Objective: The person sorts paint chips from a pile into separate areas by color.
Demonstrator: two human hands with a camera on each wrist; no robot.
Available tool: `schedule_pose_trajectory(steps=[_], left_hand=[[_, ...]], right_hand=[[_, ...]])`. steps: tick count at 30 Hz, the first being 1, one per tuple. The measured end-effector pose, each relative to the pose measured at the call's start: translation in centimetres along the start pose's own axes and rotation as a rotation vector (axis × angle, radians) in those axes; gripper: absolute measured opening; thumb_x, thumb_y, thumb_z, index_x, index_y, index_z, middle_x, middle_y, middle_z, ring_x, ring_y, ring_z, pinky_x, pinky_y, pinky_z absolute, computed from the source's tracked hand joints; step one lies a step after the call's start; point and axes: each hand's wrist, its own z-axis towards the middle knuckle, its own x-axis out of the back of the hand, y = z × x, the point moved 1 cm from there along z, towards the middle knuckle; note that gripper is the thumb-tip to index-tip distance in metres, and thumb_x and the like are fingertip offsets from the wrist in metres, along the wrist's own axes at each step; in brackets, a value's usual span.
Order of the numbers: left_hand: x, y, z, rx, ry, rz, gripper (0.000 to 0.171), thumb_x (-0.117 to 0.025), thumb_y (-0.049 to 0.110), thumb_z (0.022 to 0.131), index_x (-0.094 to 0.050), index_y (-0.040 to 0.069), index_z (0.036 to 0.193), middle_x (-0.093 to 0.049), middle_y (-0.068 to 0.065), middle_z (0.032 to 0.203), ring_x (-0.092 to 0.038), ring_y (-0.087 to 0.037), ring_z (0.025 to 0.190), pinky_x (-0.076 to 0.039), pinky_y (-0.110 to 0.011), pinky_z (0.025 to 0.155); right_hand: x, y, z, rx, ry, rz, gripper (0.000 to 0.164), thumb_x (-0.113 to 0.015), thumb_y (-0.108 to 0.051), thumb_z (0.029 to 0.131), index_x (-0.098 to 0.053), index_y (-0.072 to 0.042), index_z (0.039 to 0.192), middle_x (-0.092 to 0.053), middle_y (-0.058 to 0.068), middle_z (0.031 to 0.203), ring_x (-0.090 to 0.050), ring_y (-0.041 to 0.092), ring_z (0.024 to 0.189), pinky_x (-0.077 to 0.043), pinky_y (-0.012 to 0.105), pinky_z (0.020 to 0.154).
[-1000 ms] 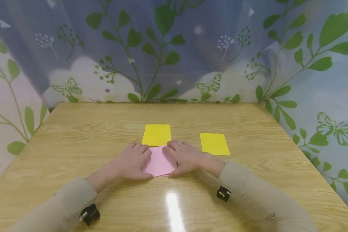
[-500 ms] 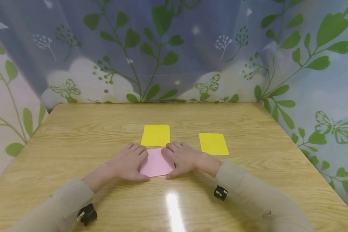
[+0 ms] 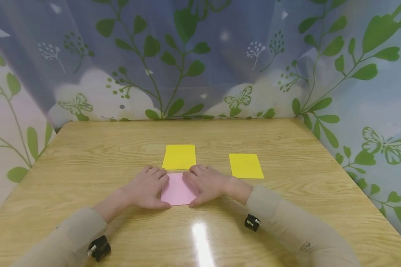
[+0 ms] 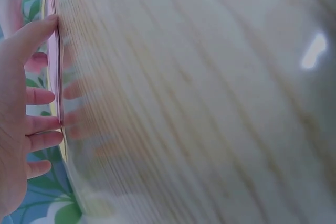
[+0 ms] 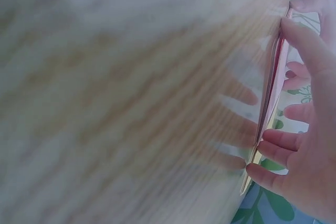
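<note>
A thin stack of square pink paper (image 3: 178,191) lies flat on the table between both hands. My left hand (image 3: 147,188) grips its left side, the thumb at the near left corner and the fingers along the side. Opposite it, my right hand (image 3: 208,182) holds the right side, its thumb at the near right corner and its curled fingers over the top. Seen edge-on in the left wrist view, the pink paper (image 4: 53,61) shows several thin layers. In the right wrist view, the right thumb touches the near edge of the pink paper (image 5: 281,66).
Just beyond the pink stack lies a yellow square of paper (image 3: 179,157). A second yellow square (image 3: 246,165) lies to the right, past the right wrist. The wooden table (image 3: 87,155) ends at a leaf-patterned curtain (image 3: 214,74).
The pink stack and both hands have shifted slightly toward me. Its near edges, earlier a little uneven, now look flush. Both yellow squares stay where they were.
</note>
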Motion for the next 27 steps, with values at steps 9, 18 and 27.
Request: schedule_pose_trajectory(steps=[9, 18, 27], left_hand=[[-0.1, -0.2, -0.2, -0.002, -0.015, 0.03, 0.07, -0.049, 0.072, 0.075, -0.055, 0.01, 0.106, -0.054, -0.01, 0.115, -0.046, -0.03, 0.111, -0.033, -0.051, 0.095], [0.1, -0.2, 0.3, 0.022, 0.001, 0.018, 0.067, -0.045, 0.071, 0.079, -0.055, 0.01, 0.104, -0.055, -0.007, 0.11, -0.047, -0.028, 0.108, -0.033, -0.051, 0.095], [1.4, 0.4, 3.1, -0.006, 0.098, 0.121, 0.057, -0.045, 0.066, 0.083, -0.053, 0.011, 0.093, -0.052, -0.004, 0.092, -0.048, -0.025, 0.089, -0.036, -0.043, 0.087]], right_hand=[[0.0, -0.5, 0.3, 0.001, -0.002, 0.0, 0.086, -0.059, -0.067, 0.074, -0.037, -0.011, 0.135, -0.044, 0.008, 0.125, -0.041, 0.021, 0.111, -0.038, 0.037, 0.092], [1.0, 0.1, -0.8, -0.026, 0.006, 0.02, 0.086, -0.056, -0.064, 0.078, -0.035, -0.009, 0.14, -0.039, 0.011, 0.135, -0.036, 0.025, 0.124, -0.032, 0.046, 0.1], [1.3, 3.7, -3.7, -0.127, 0.066, 0.069, 0.075, -0.059, -0.051, 0.085, -0.035, -0.006, 0.14, -0.037, 0.013, 0.14, -0.03, 0.029, 0.13, -0.027, 0.047, 0.104]])
